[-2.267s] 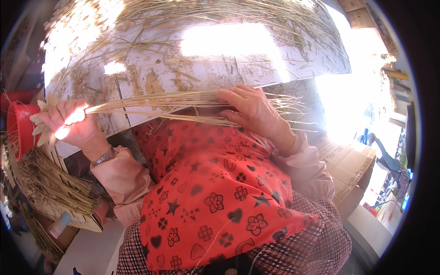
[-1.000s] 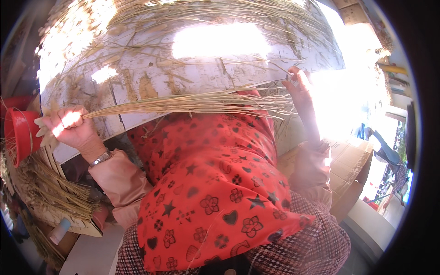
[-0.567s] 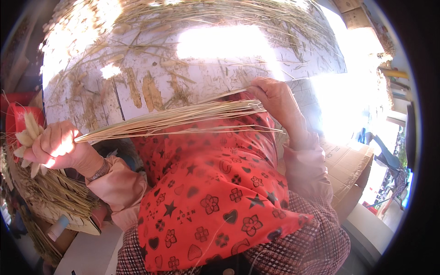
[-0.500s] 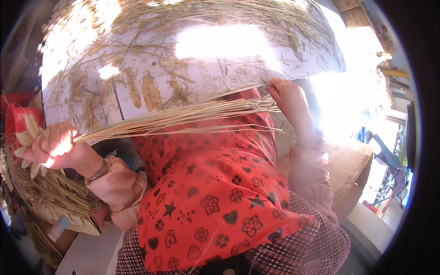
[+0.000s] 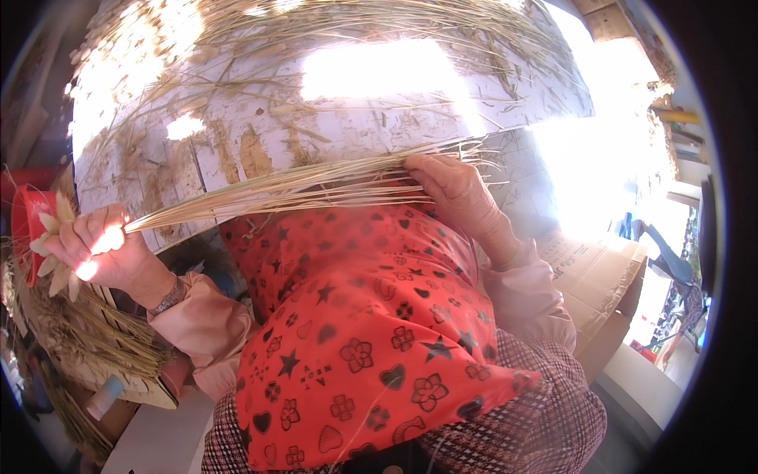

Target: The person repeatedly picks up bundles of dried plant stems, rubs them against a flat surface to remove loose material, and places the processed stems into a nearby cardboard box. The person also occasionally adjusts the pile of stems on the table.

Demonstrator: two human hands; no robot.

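My left hand [image 5: 101,251] is closed around the head end of a bunch of dried grass stems [image 5: 284,189]. Pale fluffy seed heads [image 5: 59,272] poke out past its fingers on the left. The stems fan out to the right, above my lap and along the near edge of the table. Toward their loose ends my right hand [image 5: 456,189] is closed on the stems, with thumb and fingers bent over them. Thin stem tips stick out beyond that hand. A red patterned apron [image 5: 355,340] covers my lap beneath the bunch.
The white worktable [image 5: 229,118] carries scattered stems [image 5: 379,24] and piled seed heads [image 5: 142,47], partly in glare. At left are a red container [image 5: 33,225] and bundled dried grass [image 5: 103,332]. A cardboard box [image 5: 592,284] stands at right.
My right hand has moved left and slightly down, from the stem tips onto the bunch. The stems lie closer together. My left hand keeps its hold almost in place.
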